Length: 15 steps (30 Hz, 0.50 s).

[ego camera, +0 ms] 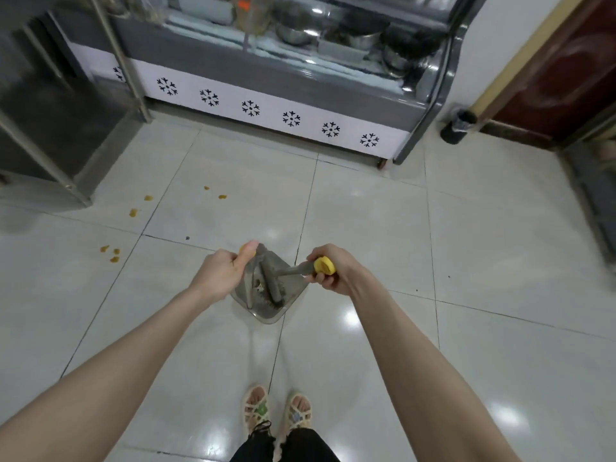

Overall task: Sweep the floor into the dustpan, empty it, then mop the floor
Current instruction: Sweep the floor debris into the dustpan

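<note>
My left hand (222,273) is closed around a grey handle with a yellow end cap; its shaft runs down into the grey dustpan (270,315), which stands on the white tiled floor just ahead of my feet. My right hand (333,270) grips a second yellow-capped grey handle, that of the broom (271,281), whose head lies inside the pan. A little debris shows in the pan. Several yellow-orange crumbs (133,212) lie scattered on the tiles to the left, with more crumbs (110,252) nearer me.
A refrigerated display case (266,105) with snowflake marks fills the far side. A steel cabinet (50,135) stands at the left. A small dark bin (456,126) sits by a red door at the right. My sandalled feet (276,411) are below.
</note>
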Motion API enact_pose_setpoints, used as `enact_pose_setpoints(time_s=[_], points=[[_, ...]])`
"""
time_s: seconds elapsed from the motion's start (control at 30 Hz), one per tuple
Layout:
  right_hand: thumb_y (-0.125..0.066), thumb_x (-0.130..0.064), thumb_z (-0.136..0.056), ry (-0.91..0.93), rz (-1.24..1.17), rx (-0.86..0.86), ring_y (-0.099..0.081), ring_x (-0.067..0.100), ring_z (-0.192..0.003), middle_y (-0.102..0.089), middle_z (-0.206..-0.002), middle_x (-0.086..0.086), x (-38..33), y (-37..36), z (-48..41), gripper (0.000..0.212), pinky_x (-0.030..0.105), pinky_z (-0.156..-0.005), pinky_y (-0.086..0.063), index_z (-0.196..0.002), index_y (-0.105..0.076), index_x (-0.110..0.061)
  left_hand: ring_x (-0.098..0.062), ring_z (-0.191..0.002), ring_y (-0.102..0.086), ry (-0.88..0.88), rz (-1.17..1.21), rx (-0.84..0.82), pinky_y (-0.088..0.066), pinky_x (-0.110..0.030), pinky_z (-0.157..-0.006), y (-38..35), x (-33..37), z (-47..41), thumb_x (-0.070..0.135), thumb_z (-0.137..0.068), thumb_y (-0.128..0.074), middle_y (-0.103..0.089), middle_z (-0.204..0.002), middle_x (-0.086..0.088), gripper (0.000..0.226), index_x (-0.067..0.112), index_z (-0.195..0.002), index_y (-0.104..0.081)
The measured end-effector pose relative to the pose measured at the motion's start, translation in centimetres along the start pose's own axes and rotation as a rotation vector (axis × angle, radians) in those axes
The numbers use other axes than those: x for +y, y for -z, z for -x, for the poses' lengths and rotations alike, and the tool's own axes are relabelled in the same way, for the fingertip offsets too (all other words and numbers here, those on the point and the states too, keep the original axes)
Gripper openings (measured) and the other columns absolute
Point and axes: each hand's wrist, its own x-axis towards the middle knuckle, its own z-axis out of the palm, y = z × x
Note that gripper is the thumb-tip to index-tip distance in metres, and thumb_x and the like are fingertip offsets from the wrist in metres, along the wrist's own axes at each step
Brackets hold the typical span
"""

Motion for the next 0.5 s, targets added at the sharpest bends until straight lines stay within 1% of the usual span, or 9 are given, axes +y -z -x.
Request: enact_pose_setpoints(time_s=[0.03,0.1,0.2,0.27,0.33,0.4,0.5], points=[[-0.051,-0.012,-0.086,0.001,-0.031,-0.014,-0.047,0.011,-0.030,-0.053,-0.073,0.016,0.0,0.6,0.2,0.011,0.015,-0.030,-0.026,-0.093,-0.047,-0.005,-0.025,-0.046,-0.049,-0.009,-0.002,-0.007,-0.044,-0.028,-0.048,-0.3,0.6,-0.2,0.067,-0.089,-0.033,-0.049,-0.048,-0.008,0.072,0.004,-0.062,-0.055],[-0.052,-0.017,-0.087,0.004,-0.066,-0.044,-0.045,0.010,-0.034,-0.056,-0.069,0.015,-0.2,1.8,0.6,0.012,0.015,-0.032,-0.028,-0.084,-0.048,-0.007,-0.024,-0.042,-0.047,-0.034,-0.003,-0.016,-0.040,-0.026,-0.046,-1.0,2.0,-0.4,0.065,-0.090,-0.033,-0.048,-0.045,-0.006,0.072,0.004,-0.060,-0.055],[-0.050,-0.026,-0.086,0.010,-0.050,-0.063,-0.039,0.012,-0.044,-0.057,-0.066,0.011,-0.5,3.6,0.6,0.025,0.016,-0.038,-0.028,-0.069,-0.052,-0.008,-0.022,-0.040,-0.047,-0.057,-0.002,-0.032,-0.037,-0.025,-0.045,-2.1,3.8,-0.5,0.062,-0.092,-0.035,-0.046,-0.034,0.003,0.071,0.004,-0.055,-0.054],[-0.050,-0.029,-0.085,0.012,-0.068,-0.060,-0.039,0.012,-0.046,-0.057,-0.065,0.010,-0.6,4.5,0.5,0.027,0.016,-0.039,-0.030,-0.068,-0.052,-0.009,-0.020,-0.039,-0.046,-0.062,-0.008,-0.042,-0.037,-0.025,-0.045,-2.8,4.6,-0.8,0.060,-0.093,-0.035,-0.045,-0.033,0.005,0.070,0.005,-0.055,-0.054],[-0.052,-0.029,-0.085,0.014,-0.125,-0.037,-0.043,0.011,-0.043,-0.057,-0.067,0.010,-0.6,5.4,0.5,0.024,0.016,-0.038,-0.034,-0.070,-0.051,-0.009,-0.021,-0.042,-0.047,-0.076,-0.011,-0.052,-0.038,-0.027,-0.049,-3.4,5.4,-1.2,0.061,-0.093,-0.035,-0.048,-0.040,0.000,0.070,0.005,-0.056,-0.054],[-0.055,-0.024,-0.084,0.025,-0.221,0.010,-0.046,0.010,-0.038,-0.054,-0.074,0.012,-0.6,6.6,0.5,0.020,0.015,-0.037,-0.036,-0.071,-0.049,-0.010,-0.021,-0.045,-0.048,-0.086,0.010,-0.075,-0.038,-0.027,-0.050,-4.2,6.2,-1.7,0.061,-0.092,-0.036,-0.049,-0.043,-0.001,0.070,0.004,-0.057,-0.054],[-0.057,-0.020,-0.083,0.051,-0.299,0.059,-0.042,0.008,-0.034,-0.052,-0.084,0.016,-0.4,8.3,0.7,0.017,0.014,-0.034,-0.034,-0.073,-0.047,-0.010,-0.020,-0.042,-0.047,-0.101,0.017,-0.104,-0.036,-0.025,-0.045,-5.0,7.6,-2.2,0.061,-0.092,-0.037,-0.049,-0.043,0.000,0.070,0.003,-0.058,-0.055]])
